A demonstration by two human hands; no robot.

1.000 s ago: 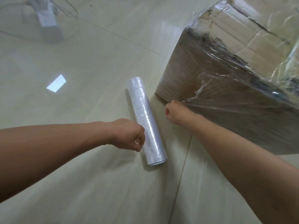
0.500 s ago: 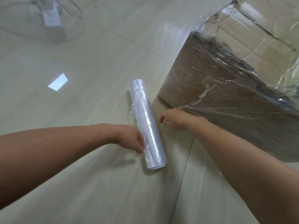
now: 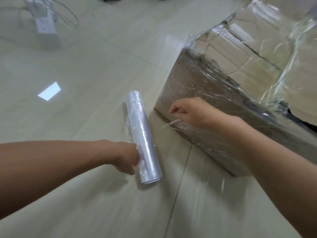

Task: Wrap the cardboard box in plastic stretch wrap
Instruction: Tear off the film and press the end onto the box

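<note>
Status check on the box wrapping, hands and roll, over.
Left hand on clear stretch wrap roll lying on floor. Right hand pinching loose film at brown cardboard box corner. Box partly wrapped. Nothing blocking.

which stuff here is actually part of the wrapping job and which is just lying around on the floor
Part of the job:
- brown cardboard box partly covered in clear film
- white roll of plastic stretch wrap lying on the floor
- left hand at the roll
- right hand at the loose film on the box

Just lying about:
- white power strip with thin cables

Cardboard box (image 3: 257,69) cut off at right edge | left hand (image 3: 126,157) fingertips hidden behind roll (image 3: 143,136) (grip unclear) | background charger (image 3: 46,26) blurred
</note>
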